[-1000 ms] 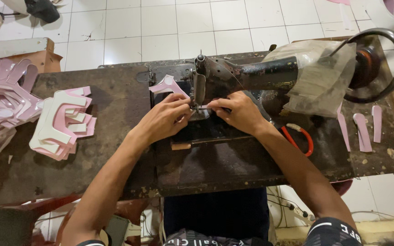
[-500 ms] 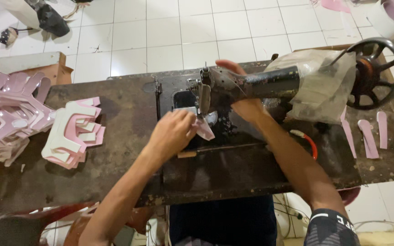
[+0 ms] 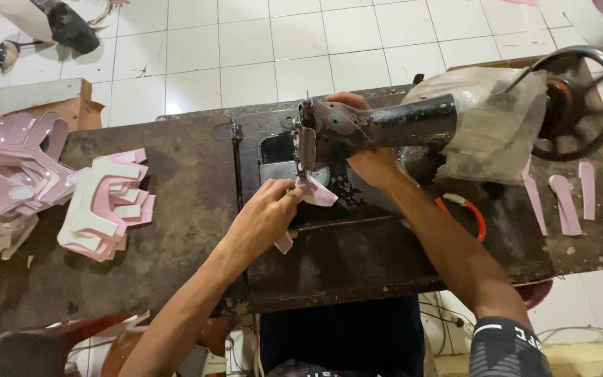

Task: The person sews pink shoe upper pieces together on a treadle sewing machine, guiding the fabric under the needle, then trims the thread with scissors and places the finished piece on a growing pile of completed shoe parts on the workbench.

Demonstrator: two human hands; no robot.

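Pink piece [image 3: 313, 192]: small cut shape of thin pink sheet, sitting on the sewing machine [image 3: 385, 126] bed right under the needle head, one end curling up
Left hand [image 3: 263, 220]: fingers pinched on the piece's near edge, pressing it flat to the bed
Right hand [image 3: 371, 157]: reaching in behind the machine's arm, fingers wrapped at the head; what it grips, cannot tell
Handling: looks light, soft and bendy, likely to buckle if pushed, so best held by the flat edges close to the needle, fingertips clear of it
Table [image 3: 176, 279]: dark, worn, stained top
Pink stack [image 3: 106, 202]: more cut pieces piled left of the bed, well apart
Handwheel [image 3: 577, 101]: far right, plastic wrap beside it
Pink strips [image 3: 567, 202]: lying below the wheel
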